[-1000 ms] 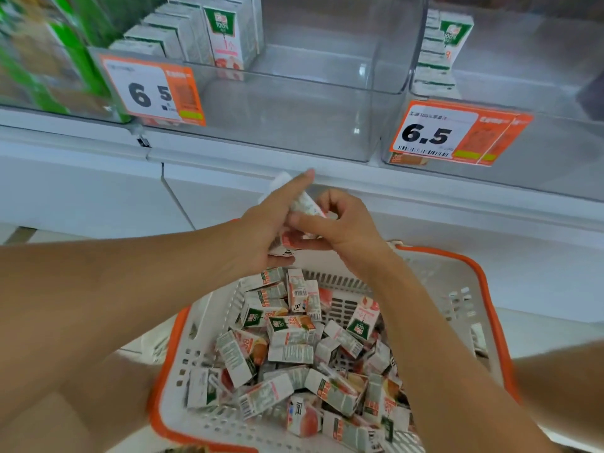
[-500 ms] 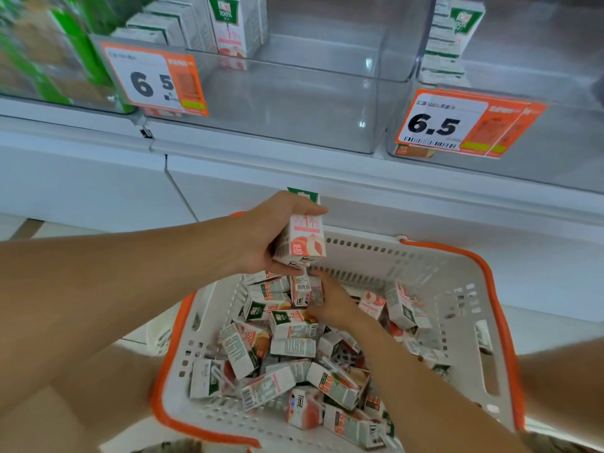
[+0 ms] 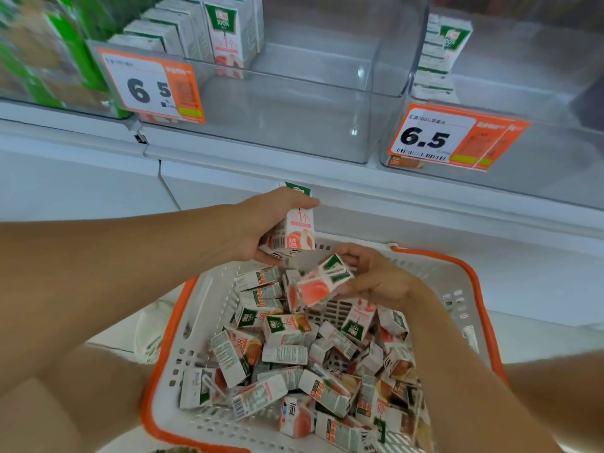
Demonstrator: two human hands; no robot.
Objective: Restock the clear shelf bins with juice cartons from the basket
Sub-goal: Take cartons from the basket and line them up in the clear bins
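**Both hands full over the basket**

My left hand (image 3: pixel 261 223) has its fingers wrapped round an upright peach carton (image 3: pixel 299 232), with what looks like another carton or two bunched underneath it, hard to count. My right hand (image 3: pixel 376 279) is just beside it, fingers curled round a tilted carton (image 3: pixel 323 282) that's a bit blurry, held just above the pile. The white basket (image 3: pixel 457 289) with the orange rim is right below me, heaped with loose juice cartons (image 3: pixel 284 351) lying every which way. Up on the shelf, the middle clear bin (image 3: pixel 327 125) has one row of cartons (image 3: pixel 225 37) standing along its left side, and the bin to the right (image 3: pixel 539 178) has a row (image 3: pixel 438 60) too. Orange 6.5 price tags (image 3: pixel 451 138) hang on both fronts.
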